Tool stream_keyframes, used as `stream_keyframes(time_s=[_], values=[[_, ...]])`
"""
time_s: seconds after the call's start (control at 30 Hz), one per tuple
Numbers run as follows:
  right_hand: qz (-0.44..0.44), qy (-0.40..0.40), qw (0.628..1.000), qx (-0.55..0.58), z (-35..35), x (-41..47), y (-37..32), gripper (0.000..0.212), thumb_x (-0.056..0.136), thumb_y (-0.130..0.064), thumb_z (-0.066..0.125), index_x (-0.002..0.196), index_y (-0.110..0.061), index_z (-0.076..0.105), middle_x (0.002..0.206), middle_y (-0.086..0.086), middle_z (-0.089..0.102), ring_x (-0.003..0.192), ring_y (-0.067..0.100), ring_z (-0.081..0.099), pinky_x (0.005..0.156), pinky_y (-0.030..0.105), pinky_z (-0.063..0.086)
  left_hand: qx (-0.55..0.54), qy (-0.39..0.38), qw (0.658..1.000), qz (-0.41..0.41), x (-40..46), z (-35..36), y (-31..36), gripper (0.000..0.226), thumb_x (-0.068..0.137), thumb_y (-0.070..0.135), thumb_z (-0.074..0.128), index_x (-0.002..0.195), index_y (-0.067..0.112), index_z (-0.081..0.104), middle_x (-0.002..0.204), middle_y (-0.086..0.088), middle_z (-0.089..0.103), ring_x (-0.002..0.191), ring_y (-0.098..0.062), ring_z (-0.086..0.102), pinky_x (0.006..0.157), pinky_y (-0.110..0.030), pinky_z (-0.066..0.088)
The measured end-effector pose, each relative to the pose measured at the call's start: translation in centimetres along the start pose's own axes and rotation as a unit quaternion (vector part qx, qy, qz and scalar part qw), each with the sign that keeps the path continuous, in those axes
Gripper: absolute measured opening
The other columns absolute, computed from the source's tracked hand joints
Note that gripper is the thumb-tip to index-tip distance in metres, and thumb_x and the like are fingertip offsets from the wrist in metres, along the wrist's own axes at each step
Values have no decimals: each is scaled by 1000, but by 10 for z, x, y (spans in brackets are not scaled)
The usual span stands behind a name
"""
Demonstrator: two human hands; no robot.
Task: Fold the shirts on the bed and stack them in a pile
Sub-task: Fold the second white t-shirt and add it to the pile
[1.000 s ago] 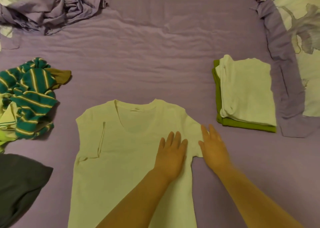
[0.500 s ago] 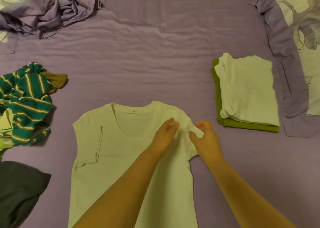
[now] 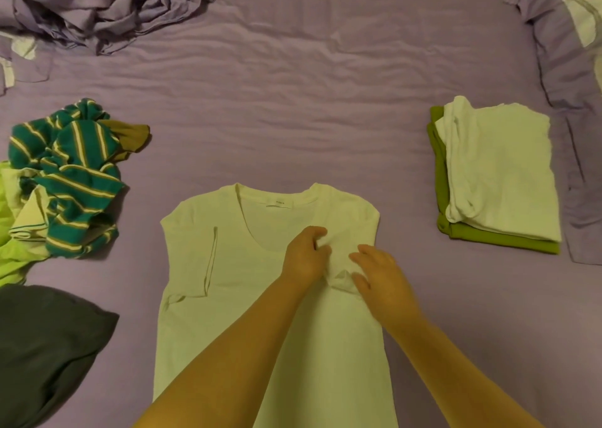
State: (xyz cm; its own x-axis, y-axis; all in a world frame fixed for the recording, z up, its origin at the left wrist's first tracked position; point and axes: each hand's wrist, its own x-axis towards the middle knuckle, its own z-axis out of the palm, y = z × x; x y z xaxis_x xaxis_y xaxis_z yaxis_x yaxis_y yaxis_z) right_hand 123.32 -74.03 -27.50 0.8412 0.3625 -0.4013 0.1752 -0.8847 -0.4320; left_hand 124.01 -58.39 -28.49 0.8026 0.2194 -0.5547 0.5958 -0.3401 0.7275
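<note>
A pale white T-shirt point(image 3: 234, 297) lies flat, neck away from me, on the purple bed point(image 3: 293, 102). Both its sleeves are folded inward onto the chest. My left hand point(image 3: 304, 255) pinches the folded right sleeve near the neckline. My right hand point(image 3: 381, 278) presses flat on the same sleeve's lower edge, fingers spread. At the right sits a pile: a folded white shirt point(image 3: 501, 170) on a folded green shirt point(image 3: 508, 243). At the left lies a heap of unfolded shirts, with a teal striped one point(image 3: 71, 180) on top of a lime one point(image 3: 13, 248).
A dark grey garment point(image 3: 45, 349) lies at the lower left. Crumpled purple bedding point(image 3: 107, 14) fills the far left corner. A pillow with a purple border point(image 3: 566, 69) lies at the far right.
The right sleeve, which stuck out a second ago, has been folded inward onto the chest. Both hands moved left and up with it, the left hand closing on the fabric.
</note>
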Motion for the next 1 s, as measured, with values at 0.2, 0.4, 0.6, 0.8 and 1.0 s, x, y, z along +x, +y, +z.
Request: stream_keyframes(time_s=[0.2, 0.4, 0.6, 0.8, 1.0], values=[[9, 6, 983, -185, 37, -15, 11, 60, 97, -54, 15, 135, -15, 43, 140, 12, 49, 128, 37, 43, 94, 55, 43, 105, 80, 990, 51, 0, 0, -8, 14, 96, 22, 48, 105, 20, 59, 98, 4, 61, 86, -13, 55, 74, -20, 45], [39, -34, 979, -196, 25, -8, 18, 82, 87, -71, 5, 139, -17, 37, 143, 18, 43, 129, 41, 42, 94, 61, 40, 263, 170, 917, 247, -14, 1, -8, 23, 87, 17, 60, 108, 15, 67, 111, -7, 62, 102, -27, 57, 80, -30, 47], [48, -42, 975, -211, 22, -2, 23, 105, 69, -86, -8, 150, -24, 12, 155, 15, 17, 140, 41, 22, 102, 64, 28, 537, -68, 819, 190, -13, 0, -41, 76, 90, 69, 17, 149, 31, -11, 155, 2, -23, 140, -31, -27, 108, -56, -18], [22, 3, 979, -201, 24, -15, 5, 91, 82, -66, 47, 151, -19, 10, 157, 16, 2, 144, 40, 3, 111, 59, 17, 530, -59, 834, 141, -32, 5, -35, 73, 95, 58, 29, 150, 28, -10, 156, -7, -23, 142, -35, -21, 114, -54, -8], [-141, 78, 963, -215, 67, -74, 1, 75, 62, -42, 82, 127, -12, 59, 139, 19, 48, 133, 38, 27, 104, 57, 19, 469, -58, 877, 87, -110, 2, -64, 59, 101, 33, 29, 151, 24, -1, 158, -9, -13, 144, -34, -15, 117, -53, -2]])
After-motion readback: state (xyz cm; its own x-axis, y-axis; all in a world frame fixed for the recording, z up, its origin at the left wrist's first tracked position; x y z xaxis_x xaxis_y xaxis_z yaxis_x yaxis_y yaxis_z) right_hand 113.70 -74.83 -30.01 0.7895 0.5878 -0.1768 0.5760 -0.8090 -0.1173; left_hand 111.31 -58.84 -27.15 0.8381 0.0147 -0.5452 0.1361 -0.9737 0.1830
